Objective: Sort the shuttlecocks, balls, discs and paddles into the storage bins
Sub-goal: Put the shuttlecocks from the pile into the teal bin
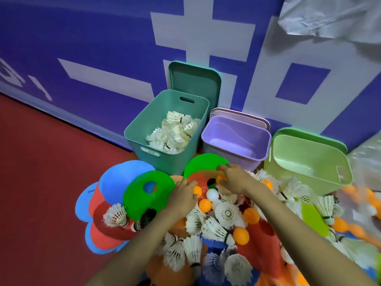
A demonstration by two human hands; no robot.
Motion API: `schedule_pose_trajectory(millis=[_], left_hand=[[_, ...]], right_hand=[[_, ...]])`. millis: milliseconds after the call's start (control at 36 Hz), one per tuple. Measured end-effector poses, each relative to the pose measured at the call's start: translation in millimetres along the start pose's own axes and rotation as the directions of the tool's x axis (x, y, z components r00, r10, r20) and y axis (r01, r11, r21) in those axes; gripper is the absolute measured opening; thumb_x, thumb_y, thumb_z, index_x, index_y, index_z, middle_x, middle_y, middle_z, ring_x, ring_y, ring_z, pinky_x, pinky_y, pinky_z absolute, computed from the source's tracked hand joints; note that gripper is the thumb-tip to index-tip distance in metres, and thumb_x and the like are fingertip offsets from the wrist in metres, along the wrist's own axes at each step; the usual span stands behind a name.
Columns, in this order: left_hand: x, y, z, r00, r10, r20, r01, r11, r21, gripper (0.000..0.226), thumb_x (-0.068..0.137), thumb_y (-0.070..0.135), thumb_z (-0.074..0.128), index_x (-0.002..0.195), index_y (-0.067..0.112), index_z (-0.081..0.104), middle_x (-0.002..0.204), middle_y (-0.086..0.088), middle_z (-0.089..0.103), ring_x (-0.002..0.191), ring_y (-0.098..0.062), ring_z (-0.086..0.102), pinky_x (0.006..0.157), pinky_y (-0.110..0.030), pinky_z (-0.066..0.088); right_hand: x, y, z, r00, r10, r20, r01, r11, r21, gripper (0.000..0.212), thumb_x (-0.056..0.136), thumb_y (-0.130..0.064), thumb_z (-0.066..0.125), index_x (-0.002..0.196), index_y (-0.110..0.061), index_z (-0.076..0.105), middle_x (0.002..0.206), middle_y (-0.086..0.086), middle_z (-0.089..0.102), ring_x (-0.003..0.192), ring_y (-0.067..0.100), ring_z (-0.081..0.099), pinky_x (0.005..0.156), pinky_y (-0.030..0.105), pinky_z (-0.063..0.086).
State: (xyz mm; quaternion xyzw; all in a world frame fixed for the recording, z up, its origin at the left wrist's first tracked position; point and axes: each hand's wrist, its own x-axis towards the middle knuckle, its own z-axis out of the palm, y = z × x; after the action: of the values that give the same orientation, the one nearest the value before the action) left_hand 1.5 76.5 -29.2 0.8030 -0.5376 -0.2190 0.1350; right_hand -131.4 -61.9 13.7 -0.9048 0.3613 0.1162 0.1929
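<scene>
Currently pinching a small orange plastic ball (221, 179) in the curled fingers of the right hand (235, 179), just above the dark centre hole of a flat red plastic disc (195, 178) and against the edge of a flat green plastic disc (203, 163). Cupping a second orange ball (197, 190) with the left hand (182, 196), fingers curled round it. Both at the far edge of the mixed pile on the red floor (41, 162), near the lilac plastic bin (243, 129).

Probably hollow, very light, stiff and smooth, so apt to slip, bounce and roll away. Best taken across the widest part, fingertips on opposite sides, with only a gentle squeeze. Easy to carry several at once in a cupped palm.

Glossy, plain, round, bright orange, matching several more scattered among the white feathered shuttlecocks (226, 213). Also close by: the teal plastic bin (144, 145), already holding shuttlecocks, and the light green plastic bin (309, 178).
</scene>
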Motion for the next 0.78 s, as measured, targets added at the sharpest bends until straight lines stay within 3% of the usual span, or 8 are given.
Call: schedule_pose_trajectory(millis=[111,222,361,500,667,778], left_hand=[[3,2,10,0.998,-0.051,0.042,0.051,0.999,0.012,0.045,0.094,0.027,0.052,0.136,0.014,0.043,0.134,-0.011,0.047,0.123,-0.029,0.043,0.099,-0.036,0.039],[5,5,18,0.994,-0.092,0.059,0.091,0.996,0.02,0.044,0.094,0.025,0.052,0.134,0.011,0.041,0.131,-0.013,0.049,0.12,-0.031,0.046,0.093,-0.037,0.041],[7,10,23,0.992,-0.123,0.014,0.123,0.992,-0.04,0.045,0.092,0.022,0.051,0.135,0.012,0.041,0.132,-0.011,0.045,0.117,-0.03,0.049,0.089,-0.036,0.043],[10,12,24,0.992,-0.125,-0.031,0.121,0.988,-0.092,0.047,0.092,0.025,0.055,0.135,0.013,0.04,0.135,-0.008,0.044,0.117,-0.029,0.049,0.088,-0.036,0.045],[11,21,21,0.985,-0.094,-0.146,0.073,0.987,-0.144,0.045,0.092,0.026,0.056,0.133,0.016,0.042,0.136,-0.005,0.044,0.12,-0.027,0.047,0.09,-0.038,0.045],[13,48,10,0.957,0.023,-0.289,-0.075,0.983,-0.168,0.04,0.089,0.024,0.058,0.127,0.018,0.048,0.126,-0.004,0.047,0.112,-0.027,0.051,0.087,-0.04,0.045]], right_hand=[[0,-3,13,0.999,0.038,0.02,-0.036,0.997,-0.066,0.045,0.095,-0.027,0.046,0.138,-0.014,0.039,0.13,0.015,0.047,0.121,0.035,0.044,0.097,0.041,0.041],[3,-5,23,0.994,0.082,-0.067,-0.088,0.993,-0.081,0.041,0.095,-0.03,0.046,0.132,-0.013,0.041,0.121,0.015,0.053,0.112,0.034,0.051,0.088,0.039,0.043],[8,-6,28,0.978,0.137,-0.158,-0.147,0.988,-0.053,0.036,0.096,-0.029,0.044,0.124,-0.009,0.038,0.106,0.014,0.062,0.096,0.033,0.059,0.071,0.036,0.041],[12,-7,26,0.966,0.17,-0.196,-0.177,0.984,-0.02,0.045,0.092,-0.026,0.049,0.131,-0.009,0.034,0.096,0.011,0.062,0.091,0.031,0.061,0.07,0.036,0.045],[5,-2,21,0.917,0.128,-0.377,-0.088,0.989,0.121,0.042,0.093,-0.029,0.051,0.128,-0.011,0.038,0.113,0.014,0.06,0.096,0.034,0.06,0.074,0.04,0.051],[-14,13,10,0.808,0.093,-0.582,0.083,0.959,0.269,0.042,0.088,-0.017,0.058,0.128,-0.01,0.044,0.121,0.011,0.045,0.097,0.031,0.055,0.068,0.033,0.043]])
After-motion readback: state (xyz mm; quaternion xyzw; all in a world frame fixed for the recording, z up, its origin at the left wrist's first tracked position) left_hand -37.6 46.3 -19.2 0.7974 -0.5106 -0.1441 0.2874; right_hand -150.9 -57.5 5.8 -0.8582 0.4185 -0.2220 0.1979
